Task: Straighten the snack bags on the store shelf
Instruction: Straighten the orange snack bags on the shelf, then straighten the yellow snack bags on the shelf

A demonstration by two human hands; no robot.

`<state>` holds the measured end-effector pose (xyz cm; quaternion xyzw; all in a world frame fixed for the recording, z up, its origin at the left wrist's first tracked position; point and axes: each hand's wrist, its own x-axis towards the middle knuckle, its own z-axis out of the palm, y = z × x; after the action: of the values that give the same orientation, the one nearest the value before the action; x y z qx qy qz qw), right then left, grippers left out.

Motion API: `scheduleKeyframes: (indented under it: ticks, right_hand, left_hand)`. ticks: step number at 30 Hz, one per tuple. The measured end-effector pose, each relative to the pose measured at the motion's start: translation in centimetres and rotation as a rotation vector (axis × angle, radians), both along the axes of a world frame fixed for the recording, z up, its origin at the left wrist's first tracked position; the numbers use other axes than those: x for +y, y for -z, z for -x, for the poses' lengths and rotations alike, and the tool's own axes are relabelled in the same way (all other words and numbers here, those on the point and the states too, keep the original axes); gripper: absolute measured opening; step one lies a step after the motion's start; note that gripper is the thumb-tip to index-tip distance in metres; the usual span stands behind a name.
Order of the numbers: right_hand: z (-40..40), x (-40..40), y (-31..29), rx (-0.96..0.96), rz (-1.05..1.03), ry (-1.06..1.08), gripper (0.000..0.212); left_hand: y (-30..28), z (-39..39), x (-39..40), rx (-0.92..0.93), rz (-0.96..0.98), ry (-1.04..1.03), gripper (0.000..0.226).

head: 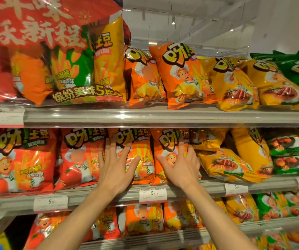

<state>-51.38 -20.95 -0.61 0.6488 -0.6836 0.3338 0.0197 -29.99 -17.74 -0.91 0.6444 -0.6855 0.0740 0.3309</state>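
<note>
Pressing orange 呀!土豆 bags point(141, 156), left hand point(115, 170), right hand point(183, 166), price tag point(153, 194) 5.90

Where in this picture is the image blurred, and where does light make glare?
Head view: the big red multipack bag at top left is smeared by blur, as are the lowest-shelf bags; glare spots sit on the grey upper shelf rail; the wide lens bends the rails; both hands look sharp.
</note>
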Motion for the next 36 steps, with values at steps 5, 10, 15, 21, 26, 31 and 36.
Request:
scheduleKeyframes:
  ticks: [5,10,15,21,26,31,36]
  right_hand:
    - [1.3,1.3,-0.6,-0.11,-0.02,-0.153,0.097]
    - [2.5,4.4,0.0,-0.213,-0.01,-0.265,0.09]
    - [2.8,8.6,1.1,-0.242,0.023,-0.236,0.066]
    - [5.0,12.2,3.1,-0.405,-0.082,-0.227,0.041]
    - [9.4,13.6,4.4,-0.532,-0.103,-0.228,0.034]
    - [15.6,12.3,4.6,-0.628,-0.117,-0.264,0.026]
    - [23.4,11.4,4.2,-0.477,0.004,-0.291,0.008]
  left_hand:
    - [-0.7,-0.4,0.7,0.069,0.051,0.048,0.064]
    - [-0.6,-1.7,2.0,0.13,0.195,0.164,0.044]
    - [0.2,-1.0,4.8,0.267,0.142,0.267,0.029]
    - [2.5,1.8,7.5,0.414,0.135,0.285,0.028]
    - [4.1,5.6,9.5,0.554,0.022,0.293,0.028]
    - [5.7,13.2,9.8,0.66,-0.019,0.33,0.029]
    - [4.4,21.3,9.1,0.842,-0.039,0.275,0.027]
